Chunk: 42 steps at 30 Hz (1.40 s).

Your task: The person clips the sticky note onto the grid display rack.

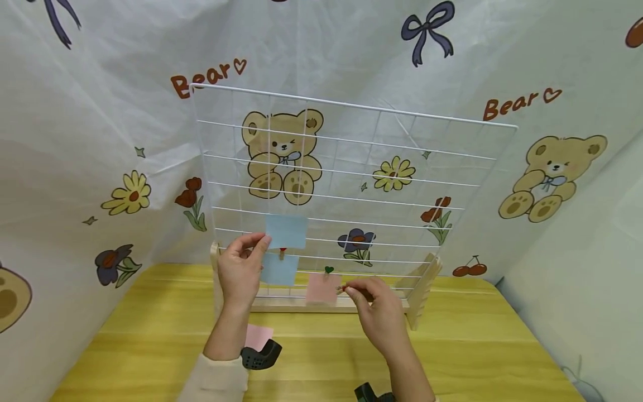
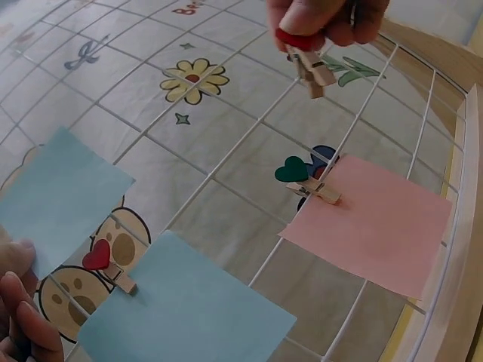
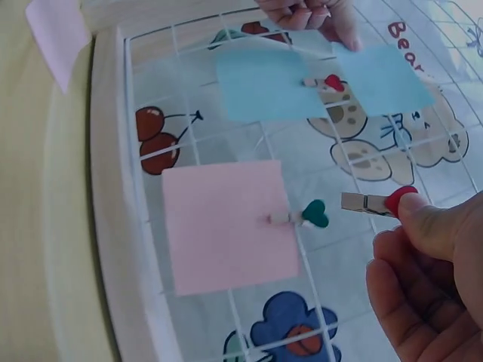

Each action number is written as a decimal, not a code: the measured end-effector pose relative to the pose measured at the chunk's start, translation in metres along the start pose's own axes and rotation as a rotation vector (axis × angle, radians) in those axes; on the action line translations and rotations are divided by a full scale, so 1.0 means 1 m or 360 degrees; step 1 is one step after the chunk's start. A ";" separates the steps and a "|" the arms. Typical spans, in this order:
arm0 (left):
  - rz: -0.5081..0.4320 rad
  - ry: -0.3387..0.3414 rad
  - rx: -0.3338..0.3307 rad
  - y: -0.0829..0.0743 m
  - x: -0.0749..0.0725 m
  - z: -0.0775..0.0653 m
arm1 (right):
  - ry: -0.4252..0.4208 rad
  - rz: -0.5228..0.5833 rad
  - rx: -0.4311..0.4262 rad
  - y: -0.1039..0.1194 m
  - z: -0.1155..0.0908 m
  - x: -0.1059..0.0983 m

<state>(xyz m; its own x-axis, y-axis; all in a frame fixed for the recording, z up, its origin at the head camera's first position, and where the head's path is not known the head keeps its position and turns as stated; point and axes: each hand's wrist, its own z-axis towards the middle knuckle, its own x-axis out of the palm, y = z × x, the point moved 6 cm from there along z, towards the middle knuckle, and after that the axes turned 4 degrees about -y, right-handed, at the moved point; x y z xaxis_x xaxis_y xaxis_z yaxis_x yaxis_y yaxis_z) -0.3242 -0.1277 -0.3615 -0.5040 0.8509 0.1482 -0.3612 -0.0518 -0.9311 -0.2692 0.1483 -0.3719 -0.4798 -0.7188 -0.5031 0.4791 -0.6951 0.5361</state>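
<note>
My left hand [image 1: 240, 273] pinches the lower left corner of a blue paper note [image 1: 286, 230] and holds it up at a white wire grid [image 1: 351, 104]. My right hand [image 1: 379, 310] holds a small wooden clothespin [image 3: 370, 202] by its red heart end, between thumb and fingers, just in front of the grid. Below the held note, a second blue note [image 1: 278, 272] hangs from a red-heart clothespin [image 2: 113, 271]. To its right, a pink note [image 1: 320, 291] hangs from a green-heart clothespin [image 3: 313, 214].
The grid stands in a wooden base [image 1: 422, 290] on a yellow wood-grain table [image 1: 311, 357]. Another pink note [image 1: 259, 336] lies on the table beside my left forearm. Behind the grid hangs a white cloth [image 1: 346, 50] printed with bears and flowers.
</note>
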 end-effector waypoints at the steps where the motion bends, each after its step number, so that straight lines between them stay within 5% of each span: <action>1: 0.0000 0.0001 -0.0002 0.000 0.000 0.000 | -0.0017 -0.0010 -0.0025 0.003 0.003 0.000; 27: -0.0013 0.0009 0.0006 0.001 -0.001 0.000 | -0.0270 0.0034 -0.0614 0.112 0.100 0.020; 42: 0.0052 -0.0019 0.0075 0.002 -0.001 0.003 | -0.0133 -0.0261 -0.0630 0.133 0.114 0.044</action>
<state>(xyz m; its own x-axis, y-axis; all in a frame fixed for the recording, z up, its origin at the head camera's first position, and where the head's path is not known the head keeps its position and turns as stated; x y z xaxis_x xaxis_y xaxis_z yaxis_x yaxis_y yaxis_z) -0.3269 -0.1299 -0.3622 -0.5252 0.8421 0.1221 -0.3807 -0.1042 -0.9188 -0.3103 0.0258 -0.2456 -0.6233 -0.6056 -0.4946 0.6283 -0.7645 0.1442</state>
